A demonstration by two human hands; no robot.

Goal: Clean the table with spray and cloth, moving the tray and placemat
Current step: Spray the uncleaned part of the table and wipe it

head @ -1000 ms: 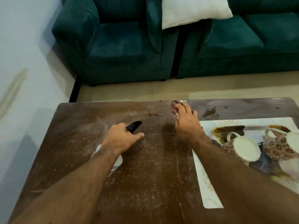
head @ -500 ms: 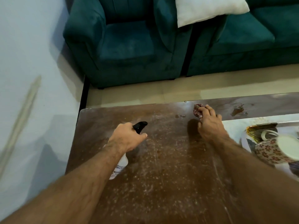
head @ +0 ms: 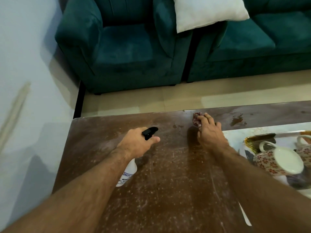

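Observation:
My left hand (head: pixel 136 143) grips a white spray bottle (head: pixel 128 172) with a black nozzle, held over the left half of the dusty brown table (head: pixel 168 190). My right hand (head: pixel 209 133) presses a small red-patterned cloth (head: pixel 196 119) onto the table near its far edge. To the right lies a white placemat (head: pixel 235 133) with a tray (head: pixel 286 133) on it, the tray only partly in view. On the tray lie floral cups (head: pixel 279 161) tipped on their sides.
A brown stain (head: pixel 237 121) marks the table beyond the placemat, and small spots (head: pixel 177 126) lie between my hands. A teal sofa (head: pixel 126 47) with a white cushion (head: pixel 208 12) stands across a strip of floor. A wall (head: pixel 25 81) runs along the left.
The view has swung left, so the tray and placemat sit further right in the picture. My right hand stays pressed on the cloth near the far edge; my left still holds the bottle.

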